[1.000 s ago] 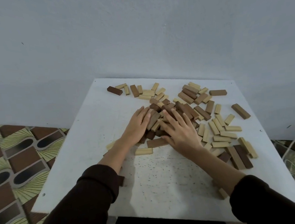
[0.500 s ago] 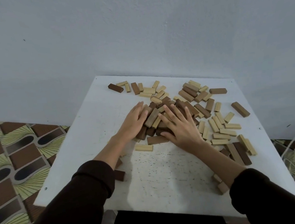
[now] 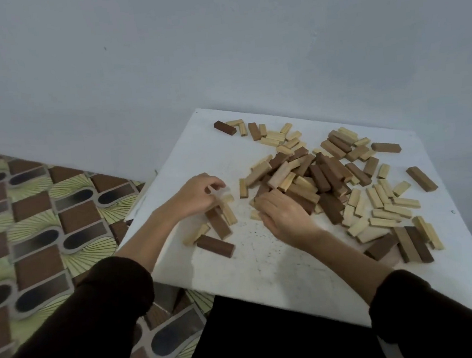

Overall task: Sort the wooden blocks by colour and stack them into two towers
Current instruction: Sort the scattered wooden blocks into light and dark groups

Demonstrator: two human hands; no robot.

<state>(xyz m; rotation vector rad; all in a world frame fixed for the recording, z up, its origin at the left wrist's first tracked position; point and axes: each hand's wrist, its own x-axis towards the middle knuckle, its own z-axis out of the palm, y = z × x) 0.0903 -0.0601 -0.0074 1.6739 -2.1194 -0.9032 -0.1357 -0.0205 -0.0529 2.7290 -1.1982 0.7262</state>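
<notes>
Wooden blocks [image 3: 278, 175], pale and brown mixed, lay loose across the white surface [image 3: 279, 263], flat or heaped. Nearest me, dark sleeves [image 3: 97, 305] covered both arms down to mid-forearm. Near the left front edge lay a dark brown block [image 3: 216, 246]. Just beyond it was a small group [image 3: 218, 223]: one brown block with pale ones on either side.

The left hand [image 3: 197, 195] hung over the far end of that group, fingers curled in, thumb and forefinger drawn close together. Through the blur I could not tell whether they pinched anything. The right hand [image 3: 285, 216] lay back-up at the near left edge of the main pile [image 3: 315, 180]. Its fingers bent down among the blocks there and were hidden from me, so I could not tell whether they held one. The two hands were apart, with bare surface between them.

Right of the pile, pale blocks [image 3: 383, 208] were spread flat, with a few brown ones [image 3: 413, 244] nearer the front edge. Further off, a thin row [image 3: 271, 138] ran to a dark block [image 3: 224, 128] near the far left corner. Beyond stood a plain wall [image 3: 218, 52], and patterned floor [image 3: 33, 225] showed to the left.
</notes>
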